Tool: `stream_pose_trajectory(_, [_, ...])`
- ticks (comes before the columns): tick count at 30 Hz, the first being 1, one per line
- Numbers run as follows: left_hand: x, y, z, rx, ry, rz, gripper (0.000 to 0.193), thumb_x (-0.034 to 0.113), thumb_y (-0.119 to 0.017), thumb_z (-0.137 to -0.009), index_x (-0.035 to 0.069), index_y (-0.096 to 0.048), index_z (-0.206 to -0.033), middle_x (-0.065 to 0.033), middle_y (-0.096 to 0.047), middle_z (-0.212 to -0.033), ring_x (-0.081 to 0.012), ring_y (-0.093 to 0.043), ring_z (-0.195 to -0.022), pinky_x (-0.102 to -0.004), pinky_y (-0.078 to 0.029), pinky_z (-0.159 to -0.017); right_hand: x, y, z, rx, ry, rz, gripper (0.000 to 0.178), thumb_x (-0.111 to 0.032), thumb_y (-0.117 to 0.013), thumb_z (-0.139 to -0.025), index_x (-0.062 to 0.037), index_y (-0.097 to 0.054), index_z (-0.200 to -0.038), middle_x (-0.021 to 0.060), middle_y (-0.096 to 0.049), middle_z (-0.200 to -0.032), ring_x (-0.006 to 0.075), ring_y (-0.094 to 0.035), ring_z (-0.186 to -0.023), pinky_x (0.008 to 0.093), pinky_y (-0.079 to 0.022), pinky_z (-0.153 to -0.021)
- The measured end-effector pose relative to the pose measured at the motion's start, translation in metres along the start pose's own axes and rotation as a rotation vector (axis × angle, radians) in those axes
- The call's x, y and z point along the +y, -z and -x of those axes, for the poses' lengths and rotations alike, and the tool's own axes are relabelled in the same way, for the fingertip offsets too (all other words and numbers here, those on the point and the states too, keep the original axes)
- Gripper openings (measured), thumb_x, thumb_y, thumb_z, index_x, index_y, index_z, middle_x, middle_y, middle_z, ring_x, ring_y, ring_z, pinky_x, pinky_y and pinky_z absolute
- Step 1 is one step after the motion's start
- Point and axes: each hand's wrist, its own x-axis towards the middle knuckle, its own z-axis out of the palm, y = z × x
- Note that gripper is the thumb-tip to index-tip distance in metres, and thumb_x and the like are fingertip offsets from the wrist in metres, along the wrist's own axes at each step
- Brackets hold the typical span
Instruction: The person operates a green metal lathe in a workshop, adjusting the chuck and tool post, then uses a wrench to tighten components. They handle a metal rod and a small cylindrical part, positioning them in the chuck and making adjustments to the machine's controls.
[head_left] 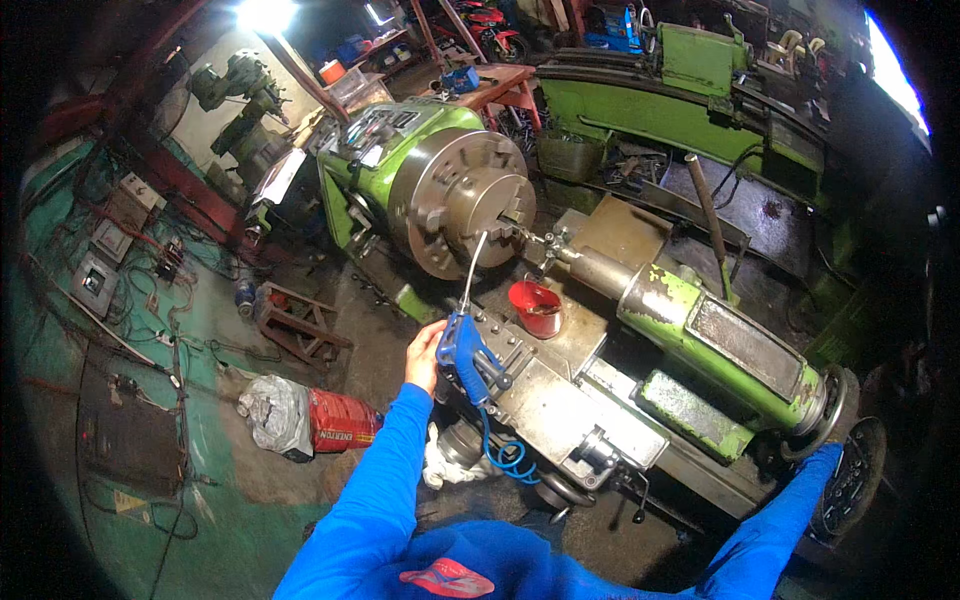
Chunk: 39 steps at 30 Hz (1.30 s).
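My left hand (425, 358) is closed on the side of a blue air blow gun (467, 355), whose thin metal nozzle points up at the lathe chuck (445, 200). From the gun's lower end hangs a coiled blue hose (510, 462). A round metal workpiece (487, 205) sits in the front of the chuck, and the chuck's jaws look smeared. Facing it is the green tailstock (725, 345) with a tool in its metal quill (598, 270). My right sleeve reaches the tailstock handwheel (822, 415); the right hand itself is hidden there.
A red bucket (538, 310) stands on the lathe carriage. A lever handle (640, 515) sticks out near me. On the floor to the left are a red sack (340, 420), a grey plastic bag (275, 415) and a metal stand (300, 325). Another green machine (700, 60) is behind.
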Motion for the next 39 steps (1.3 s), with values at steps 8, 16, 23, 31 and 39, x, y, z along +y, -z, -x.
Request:
stream_pose_trajectory(8, [0.005, -0.009, -0.004, -0.017, 0.039, 0.025, 0.034, 0.024, -0.071, -0.105, 0.005, -0.071, -0.132, -0.001, -0.074, -0.123, -0.0111, -0.067, -0.11, -0.0285, -0.053, -0.1, 0.003, -0.008, 0.112, 0.13, 0.084, 0.228, 0.027, -0.023, -0.065, -0.106, -0.0129, -0.057, -0.13, 0.004, -0.061, -0.121, 0.015, -0.057, -0.09, 0.032, -0.051, -0.076])
stream_pose_trajectory(16, [-0.011, 0.003, -0.002, 0.002, -0.004, -0.041, 0.029, 0.015, -0.061, -0.109, 0.003, -0.07, -0.134, -0.0033, -0.074, -0.125, -0.0124, -0.068, -0.111, -0.0288, -0.052, -0.101, -0.066, 0.016, 0.282, 0.196, 0.084, 0.114, 0.02, -0.024, -0.067, -0.106, -0.0135, -0.06, -0.121, 0.0009, -0.061, -0.113, 0.0114, -0.055, -0.079, 0.029, -0.05, -0.067])
stream_pose_trajectory(23, [0.012, 0.0, 0.005, -0.052, -0.057, -0.145, 0.033, 0.02, -0.056, -0.113, 0.0, -0.068, -0.136, -0.0088, -0.071, -0.134, -0.0172, -0.063, -0.125, -0.0306, -0.046, -0.111, -0.119, -0.051, 0.324, 0.188, 0.034, -0.072, 0.033, -0.043, -0.059, -0.111, -0.011, -0.064, -0.116, -0.0062, -0.054, -0.079, 0.0062, -0.045, -0.058, 0.0236, -0.041, -0.052])
stream_pose_trajectory(31, [-0.042, 0.075, 0.03, 0.024, -0.037, 0.104, 0.031, 0.025, -0.06, -0.112, -0.001, -0.069, -0.126, -0.009, -0.071, -0.125, -0.0176, -0.066, -0.115, -0.0323, -0.051, -0.104, -0.204, -0.114, 0.383, 0.249, -0.138, -0.219, 0.033, -0.041, -0.055, -0.11, -0.0109, -0.069, -0.115, -0.0052, -0.053, -0.07, 0.006, -0.045, -0.055, 0.0244, -0.039, -0.051])
stream_pose_trajectory(39, [-0.123, 0.184, 0.072, 0.045, 0.079, -0.045, 0.025, 0.019, -0.065, -0.108, 0.001, -0.071, -0.124, -0.009, -0.074, -0.12, -0.0175, -0.068, -0.111, -0.0324, -0.053, -0.1, -0.227, -0.147, 0.408, -0.057, 0.291, 0.716, 0.025, -0.027, -0.061, -0.106, -0.0055, -0.072, -0.11, 0.0015, -0.062, -0.078, 0.0161, -0.065, -0.079, 0.0335, -0.054, -0.071])
